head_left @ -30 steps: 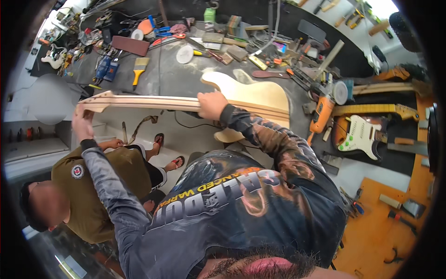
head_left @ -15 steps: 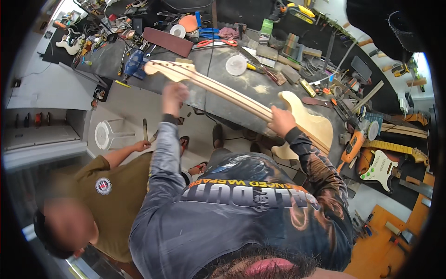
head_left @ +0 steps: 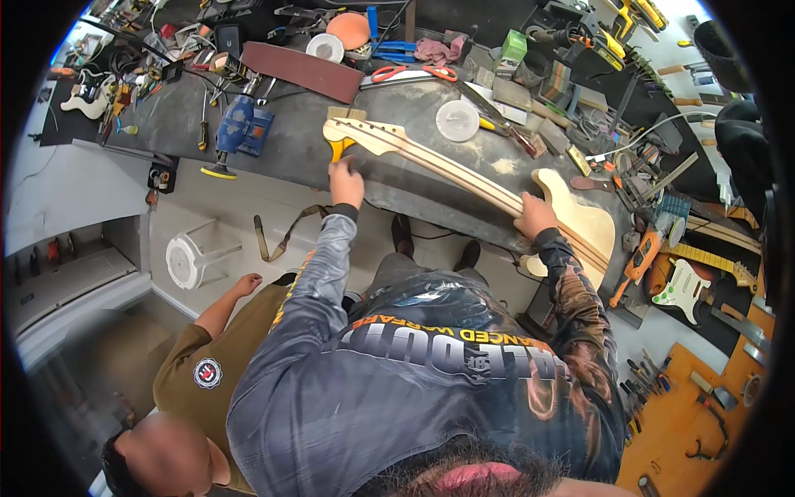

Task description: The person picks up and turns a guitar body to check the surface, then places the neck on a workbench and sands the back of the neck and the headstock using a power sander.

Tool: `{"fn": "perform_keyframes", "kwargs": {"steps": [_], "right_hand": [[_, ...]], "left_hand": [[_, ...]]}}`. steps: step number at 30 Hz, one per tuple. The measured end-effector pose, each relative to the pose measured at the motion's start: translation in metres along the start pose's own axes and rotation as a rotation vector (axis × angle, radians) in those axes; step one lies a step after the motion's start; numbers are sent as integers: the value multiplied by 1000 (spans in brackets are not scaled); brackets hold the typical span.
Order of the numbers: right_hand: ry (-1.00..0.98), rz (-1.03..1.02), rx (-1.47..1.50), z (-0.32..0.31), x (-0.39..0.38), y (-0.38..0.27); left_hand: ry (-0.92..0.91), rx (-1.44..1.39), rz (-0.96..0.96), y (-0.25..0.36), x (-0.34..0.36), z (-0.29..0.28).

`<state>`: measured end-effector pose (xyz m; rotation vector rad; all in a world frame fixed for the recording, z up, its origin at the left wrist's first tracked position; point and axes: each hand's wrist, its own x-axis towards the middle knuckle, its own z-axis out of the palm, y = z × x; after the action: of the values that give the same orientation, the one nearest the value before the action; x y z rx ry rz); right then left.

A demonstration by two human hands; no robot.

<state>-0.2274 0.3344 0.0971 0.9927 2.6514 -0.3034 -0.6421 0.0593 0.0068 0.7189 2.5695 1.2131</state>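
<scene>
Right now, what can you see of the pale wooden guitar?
The guitar looks like bare wood, with darker stripes running along its neck into a horned body. Small dark spots line the headstock. It slants, headstock left, body partly past the bench's near edge; the right hand grips the neck beside the body.

Dark workbench [head_left: 298, 124] is running across upper view. Pale floor [head_left: 277, 195] is showing below. White stool [head_left: 184, 261] is sitting at left; white panel [head_left: 91, 203] is spanning far left, above an open shelf [head_left: 79, 277]. Orange-brown wooden surface [head_left: 675, 443] is occupying lower right.
</scene>
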Motion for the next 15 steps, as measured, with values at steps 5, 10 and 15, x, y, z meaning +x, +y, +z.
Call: {"fn": "perform_keyframes", "kwargs": {"steps": [5, 10, 15], "right_hand": [[-55, 78, -52, 8, 11, -3], [-74, 112, -83, 21, 19, -4], [-99, 60, -106, 20, 21, -5]], "left_hand": [[-61, -415, -267, 11, 16, -34], [-83, -439, -316, 10, 23, -42], [-61, -408, -295, 2, 31, -48]]}}
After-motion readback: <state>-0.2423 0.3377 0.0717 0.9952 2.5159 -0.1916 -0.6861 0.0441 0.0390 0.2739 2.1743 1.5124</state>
